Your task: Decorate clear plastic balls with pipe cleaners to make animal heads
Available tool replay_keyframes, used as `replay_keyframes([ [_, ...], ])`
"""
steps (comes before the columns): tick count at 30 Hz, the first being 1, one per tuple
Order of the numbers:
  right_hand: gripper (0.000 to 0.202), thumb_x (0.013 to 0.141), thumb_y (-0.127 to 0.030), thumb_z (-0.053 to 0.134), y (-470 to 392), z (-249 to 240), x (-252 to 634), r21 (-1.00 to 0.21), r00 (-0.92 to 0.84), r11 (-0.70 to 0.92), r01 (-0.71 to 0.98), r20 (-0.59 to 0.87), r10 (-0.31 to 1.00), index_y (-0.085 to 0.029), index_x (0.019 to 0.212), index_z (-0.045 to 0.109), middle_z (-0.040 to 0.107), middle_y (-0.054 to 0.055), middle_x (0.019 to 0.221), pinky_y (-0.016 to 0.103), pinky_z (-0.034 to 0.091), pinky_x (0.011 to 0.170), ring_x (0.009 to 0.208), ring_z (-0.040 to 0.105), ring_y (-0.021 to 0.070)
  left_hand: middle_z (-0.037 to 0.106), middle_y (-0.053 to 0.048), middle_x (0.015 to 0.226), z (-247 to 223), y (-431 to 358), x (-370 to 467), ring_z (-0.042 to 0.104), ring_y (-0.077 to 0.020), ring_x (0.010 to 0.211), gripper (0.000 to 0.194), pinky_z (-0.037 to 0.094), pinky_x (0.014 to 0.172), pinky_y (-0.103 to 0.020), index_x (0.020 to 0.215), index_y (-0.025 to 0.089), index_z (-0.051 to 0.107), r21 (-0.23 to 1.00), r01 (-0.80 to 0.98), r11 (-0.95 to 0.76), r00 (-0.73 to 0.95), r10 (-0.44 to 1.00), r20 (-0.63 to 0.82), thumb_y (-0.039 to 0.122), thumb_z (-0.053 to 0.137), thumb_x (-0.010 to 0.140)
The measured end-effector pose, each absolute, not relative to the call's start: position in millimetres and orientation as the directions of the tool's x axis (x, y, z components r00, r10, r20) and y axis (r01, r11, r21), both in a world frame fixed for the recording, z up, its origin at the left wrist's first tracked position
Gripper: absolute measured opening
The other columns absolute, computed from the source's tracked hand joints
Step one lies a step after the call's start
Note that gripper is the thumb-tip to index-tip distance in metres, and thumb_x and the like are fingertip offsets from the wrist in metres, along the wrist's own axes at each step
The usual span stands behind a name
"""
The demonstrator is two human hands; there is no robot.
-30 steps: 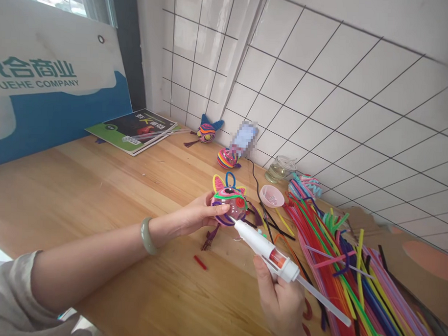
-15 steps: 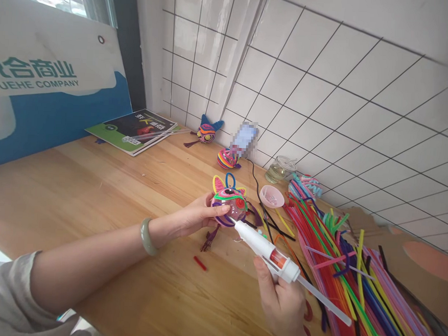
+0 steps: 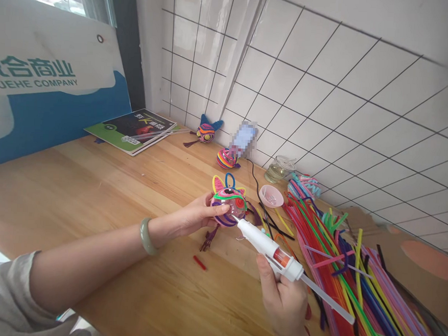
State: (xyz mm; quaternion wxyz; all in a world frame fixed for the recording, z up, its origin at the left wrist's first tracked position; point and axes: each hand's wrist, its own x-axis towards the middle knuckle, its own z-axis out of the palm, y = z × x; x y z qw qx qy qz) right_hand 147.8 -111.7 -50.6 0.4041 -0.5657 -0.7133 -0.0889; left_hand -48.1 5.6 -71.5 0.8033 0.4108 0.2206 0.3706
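My left hand [image 3: 202, 214] is closed around a clear ball ornament [image 3: 230, 207] trimmed with coloured pipe cleaners, its thumb on the front. The ornament has pink ears edged in yellow, a blue loop on top, a red spiral and a dark purple tassel [image 3: 209, 239] hanging below. In my right hand [image 3: 283, 300] is a white hot glue gun [image 3: 267, 247], with a translucent glue stick [image 3: 329, 298] sticking out of its back end. The nozzle is at the lower front of the ball; whether it touches is too small to tell. A short red pipe cleaner piece [image 3: 199, 262] lies below on the table.
Bundles of coloured pipe cleaners [image 3: 344, 290] spread over the right side. Behind the ornament are a pink bowl [image 3: 271, 196], a glass jar [image 3: 279, 169], a blurred phone [image 3: 243, 139] and two finished-looking ornaments [image 3: 205, 132]. A magazine [image 3: 135, 130] lies at the back left; a black cord [image 3: 256, 176] runs nearby.
The glue gun in my right hand has shifted slightly to the right. My left hand and the ornament have stayed almost still.
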Motion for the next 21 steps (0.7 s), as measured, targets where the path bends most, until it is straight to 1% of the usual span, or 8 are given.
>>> replay_keyframes([
  [4, 0.039, 0.094, -0.042, 0.053, -111.0, -50.6, 147.8, -0.39, 0.01, 0.345, 0.854, 0.676, 0.737, -0.02, 0.061, 0.052, 0.045, -0.005, 0.045, 0.022, 0.038, 0.04, 0.039, 0.044, 0.0106, 0.068, -0.01, 0.116, -71.3, 5.6, -48.4, 0.069, -0.0189, 0.092, 0.047, 0.053, 0.079, -0.028, 0.119, 0.022, 0.062, 0.825, -0.41, 0.39, 0.632, 0.773, -0.052, 0.036, 0.077, 0.077],
  [6, 0.039, 0.092, -0.042, 0.054, -111.1, -52.6, 148.2, -0.468, 0.062, 0.327, 0.821, 0.642, 0.765, -0.019, 0.061, 0.053, 0.046, -0.005, 0.045, 0.022, 0.038, 0.04, 0.039, 0.045, 0.0102, 0.068, -0.01, 0.117, -71.1, 5.5, -48.6, 0.068, -0.0192, 0.094, 0.048, 0.053, 0.08, -0.028, 0.12, 0.022, 0.062, 0.827, -0.406, 0.389, 0.637, 0.769, -0.049, 0.037, 0.077, 0.077],
  [8, 0.039, 0.091, -0.046, 0.055, -111.5, -54.9, 148.6, -0.591, 0.14, 0.281, 0.756, 0.566, 0.813, -0.018, 0.063, 0.057, 0.046, -0.005, 0.046, 0.022, 0.039, 0.04, 0.039, 0.045, 0.0103, 0.067, -0.011, 0.119, -70.6, 5.3, -48.9, 0.068, -0.0205, 0.097, 0.049, 0.052, 0.081, -0.029, 0.121, 0.022, 0.062, 0.832, -0.397, 0.388, 0.644, 0.763, -0.048, 0.038, 0.076, 0.077],
  [12, 0.039, 0.089, -0.052, 0.056, -110.8, -55.3, 147.7, -0.874, 0.278, 0.149, 0.462, 0.303, 0.911, -0.016, 0.076, 0.062, 0.046, -0.005, 0.048, 0.023, 0.04, 0.043, 0.043, 0.045, 0.011, 0.066, -0.014, 0.12, -69.2, 5.1, -49.8, 0.067, -0.0231, 0.101, 0.055, 0.053, 0.08, -0.03, 0.124, 0.02, 0.06, 0.826, -0.402, 0.394, 0.636, 0.769, -0.058, 0.039, 0.077, 0.076],
  [14, 0.04, 0.089, -0.053, 0.055, -108.7, -53.4, 147.3, -0.958, 0.295, 0.099, 0.268, 0.179, 0.938, -0.016, 0.079, 0.062, 0.045, -0.005, 0.047, 0.024, 0.039, 0.045, 0.044, 0.045, 0.0111, 0.065, -0.015, 0.121, -68.6, 5.4, -50.5, 0.067, -0.0225, 0.099, 0.057, 0.054, 0.077, -0.029, 0.125, 0.018, 0.059, 0.816, -0.417, 0.401, 0.626, 0.778, -0.062, 0.038, 0.078, 0.075],
  [17, 0.039, 0.089, -0.054, 0.055, -103.2, -50.6, 149.7, -0.996, 0.268, 0.09, 0.013, 0.09, 0.959, -0.016, 0.08, 0.062, 0.043, -0.006, 0.047, 0.023, 0.036, 0.042, 0.039, 0.039, 0.0089, 0.066, -0.015, 0.12, -69.0, 8.8, -52.5, 0.068, -0.0187, 0.091, 0.058, 0.054, 0.072, -0.025, 0.125, 0.017, 0.059, 0.797, -0.44, 0.415, 0.61, 0.789, -0.074, 0.039, 0.078, 0.075],
  [19, 0.039, 0.087, -0.055, 0.056, -99.4, -50.7, 154.6, -0.988, 0.244, 0.118, -0.095, 0.092, 0.966, -0.017, 0.081, 0.061, 0.053, -0.004, 0.055, 0.023, 0.034, 0.04, 0.036, 0.034, 0.0057, 0.067, -0.014, 0.117, -70.7, 14.4, -55.0, 0.069, -0.0158, 0.084, 0.054, 0.054, 0.07, -0.023, 0.122, 0.017, 0.061, 0.781, -0.453, 0.429, 0.591, 0.801, -0.097, 0.04, 0.076, 0.077],
  [21, 0.041, 0.084, -0.059, 0.059, -96.6, -53.4, 161.7, -0.985, 0.185, 0.106, -0.136, 0.08, 0.979, -0.017, 0.084, 0.061, 0.064, 0.001, 0.071, 0.023, 0.034, 0.039, 0.034, 0.033, 0.0031, 0.069, -0.013, 0.112, -72.8, 23.1, -59.2, 0.068, -0.0136, 0.076, 0.046, 0.055, 0.069, -0.024, 0.117, 0.016, 0.064, 0.758, -0.473, 0.45, 0.551, 0.822, -0.144, 0.043, 0.073, 0.08],
])
